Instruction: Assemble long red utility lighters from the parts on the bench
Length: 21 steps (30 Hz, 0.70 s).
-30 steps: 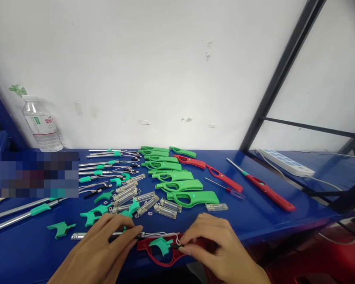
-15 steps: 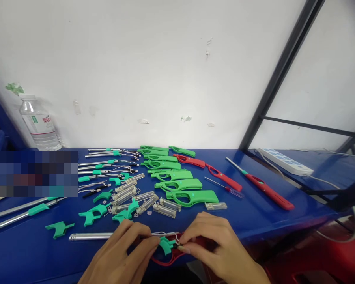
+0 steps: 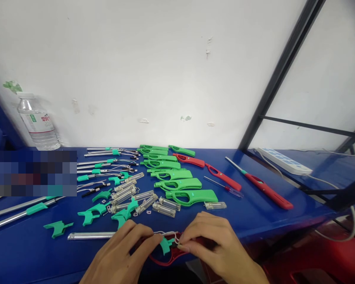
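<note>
A red lighter shell point(image 3: 169, 260) lies at the front edge of the blue table, partly covered by both hands. My left hand point(image 3: 128, 250) is closed on a teal trigger piece point(image 3: 166, 245) over the shell. A silver metal tube point(image 3: 90, 236) extends leftward from under this hand. Thumb and forefinger of my right hand point(image 3: 217, 246) pinch the end of the white wires point(image 3: 176, 238) beside the trigger; what lies between the fingertips is mostly hidden.
Green shells point(image 3: 192, 196), red shells point(image 3: 225, 177), clear fuel tanks point(image 3: 164, 209), teal triggers point(image 3: 58, 228) and metal tubes point(image 3: 23, 215) cover the blue table point(image 3: 254, 225). A screwdriver point(image 3: 233, 192), a red lighter point(image 3: 268, 191), a bottle point(image 3: 38, 124) and a power strip point(image 3: 285, 161) also lie around.
The left thumb and forefinger have shifted slightly on the teal trigger, which sits a little further left. The right fingertips stay pinched at the wires. The view has moved very slightly.
</note>
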### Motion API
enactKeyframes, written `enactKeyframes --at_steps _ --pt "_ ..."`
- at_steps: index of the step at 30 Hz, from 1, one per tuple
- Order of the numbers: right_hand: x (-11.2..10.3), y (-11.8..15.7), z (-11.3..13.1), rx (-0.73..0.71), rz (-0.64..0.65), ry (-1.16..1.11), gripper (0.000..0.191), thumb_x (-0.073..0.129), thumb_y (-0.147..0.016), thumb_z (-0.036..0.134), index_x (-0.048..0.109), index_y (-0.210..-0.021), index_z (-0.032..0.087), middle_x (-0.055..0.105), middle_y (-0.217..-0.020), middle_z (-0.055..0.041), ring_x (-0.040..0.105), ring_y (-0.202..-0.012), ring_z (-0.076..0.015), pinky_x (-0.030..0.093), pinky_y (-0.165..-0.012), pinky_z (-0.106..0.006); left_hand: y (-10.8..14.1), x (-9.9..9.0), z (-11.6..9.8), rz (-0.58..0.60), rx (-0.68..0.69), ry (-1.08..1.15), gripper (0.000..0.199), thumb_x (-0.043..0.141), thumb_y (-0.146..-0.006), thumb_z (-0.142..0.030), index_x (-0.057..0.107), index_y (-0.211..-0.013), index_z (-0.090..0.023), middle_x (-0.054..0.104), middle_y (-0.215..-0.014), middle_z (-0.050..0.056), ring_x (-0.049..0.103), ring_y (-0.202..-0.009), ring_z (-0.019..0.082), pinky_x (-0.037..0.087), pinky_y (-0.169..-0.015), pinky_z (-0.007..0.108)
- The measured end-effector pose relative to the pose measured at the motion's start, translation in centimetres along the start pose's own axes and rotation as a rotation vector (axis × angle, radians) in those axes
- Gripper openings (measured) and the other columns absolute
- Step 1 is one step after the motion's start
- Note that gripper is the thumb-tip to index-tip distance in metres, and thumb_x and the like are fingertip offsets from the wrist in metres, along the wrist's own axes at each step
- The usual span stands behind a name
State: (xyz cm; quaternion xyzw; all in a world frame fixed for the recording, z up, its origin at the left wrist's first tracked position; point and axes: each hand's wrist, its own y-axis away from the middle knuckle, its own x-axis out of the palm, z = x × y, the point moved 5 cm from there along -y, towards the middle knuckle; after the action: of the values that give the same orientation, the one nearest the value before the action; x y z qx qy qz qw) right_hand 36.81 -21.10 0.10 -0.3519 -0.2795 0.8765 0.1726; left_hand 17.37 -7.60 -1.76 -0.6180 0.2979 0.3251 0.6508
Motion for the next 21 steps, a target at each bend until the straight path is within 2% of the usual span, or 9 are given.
enactKeyframes --at_steps 7,12,15,21 --pt "0.05 -0.05 0.06 -0.025 0.007 -0.015 0.017 0.077 -0.11 0.034 0.083 -0.097 0.025 0.088 -0.091 0.0054 0.078 -0.079 -0.0102 0.054 -0.076 -0.025 -0.42 0.19 -0.44 -0.016 -0.025 0.047 0.054 0.045 -0.098 0.002 0.069 -0.138 -0.025 0.077 -0.109 0.003 0.076 -0.089 0.014 0.065 -0.081 0.02" --pt "0.09 -0.02 -0.07 -0.027 0.02 -0.012 0.016 0.077 -0.11 0.033 0.084 -0.098 0.026 0.089 -0.092 0.0058 0.079 -0.08 -0.0107 0.054 -0.077 -0.025 -0.57 0.01 -0.36 -0.013 -0.071 0.121 0.038 0.048 -0.11 -0.007 0.068 -0.137 -0.026 0.076 -0.111 0.003 0.074 -0.091 0.014 0.064 -0.084 0.022" --pt "0.05 -0.01 -0.02 -0.036 0.015 -0.002 0.017 0.076 -0.111 0.033 0.084 -0.098 0.026 0.089 -0.091 0.0062 0.078 -0.079 -0.0105 0.054 -0.077 -0.025 -0.39 0.09 -0.21 -0.046 -0.089 0.155 0.034 0.051 -0.112 -0.011 0.068 -0.138 -0.025 0.075 -0.11 0.003 0.073 -0.09 0.013 0.062 -0.083 0.021" --pt "0.03 -0.07 0.28 -0.055 0.009 -0.018 0.017 0.076 -0.11 0.031 0.084 -0.097 0.025 0.089 -0.09 0.0058 0.079 -0.078 -0.0106 0.053 -0.077 -0.025 -0.23 0.11 -0.4 -0.093 -0.147 0.172 0.041 0.049 -0.109 -0.002 0.07 -0.132 -0.028 0.076 -0.106 0.0 0.073 -0.087 0.011 0.06 -0.079 0.019"
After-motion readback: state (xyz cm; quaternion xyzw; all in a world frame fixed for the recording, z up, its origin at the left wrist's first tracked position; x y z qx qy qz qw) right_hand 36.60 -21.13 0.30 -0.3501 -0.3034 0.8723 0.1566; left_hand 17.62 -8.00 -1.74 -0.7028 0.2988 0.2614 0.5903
